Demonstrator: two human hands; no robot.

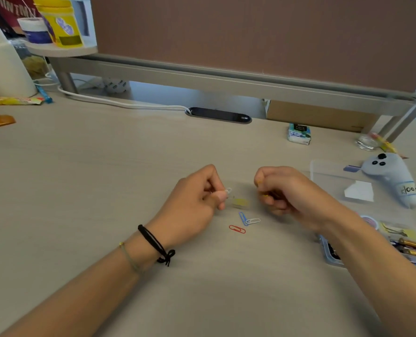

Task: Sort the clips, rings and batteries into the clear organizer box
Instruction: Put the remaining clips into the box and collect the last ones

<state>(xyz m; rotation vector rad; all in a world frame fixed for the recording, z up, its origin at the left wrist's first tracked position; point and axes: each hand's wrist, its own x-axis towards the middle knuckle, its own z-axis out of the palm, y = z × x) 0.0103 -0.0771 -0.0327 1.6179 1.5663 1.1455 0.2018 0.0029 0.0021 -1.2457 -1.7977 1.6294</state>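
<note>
- Three paper clips lie loose on the surface between a person's wrists: a red clip (237,229), a blue clip (243,218) and a white clip on the surface (253,221), the blue and white touching at one end, the red just beside them.
- Left hand (194,205) is curled, thumb and fingertips pinching another white clip (228,190) just above the surface, likely picked up for sorting.
- Small clear case (240,202) with something yellow inside sits between the two hands, touching the left fingertips; whether it is open is too blurred to tell.
- Right hand (282,190) is curled into a loose fist, with a speck of yellow showing at the fingers; it seems to pinch something small, though what cannot be made out.
- Clear organizer box (330,254) lies at the right edge of view, half hidden behind the right forearm, already holding gold and dark items that look like batteries; its compartments cannot be told apart.
- Clear lid (336,176) rests flat farther back on the right, probably set aside to keep the box open.
- Grey soft toy (394,178) lies just beside that lid.
- Sorting appears well short of finished, with clips not yet in the box.
</note>
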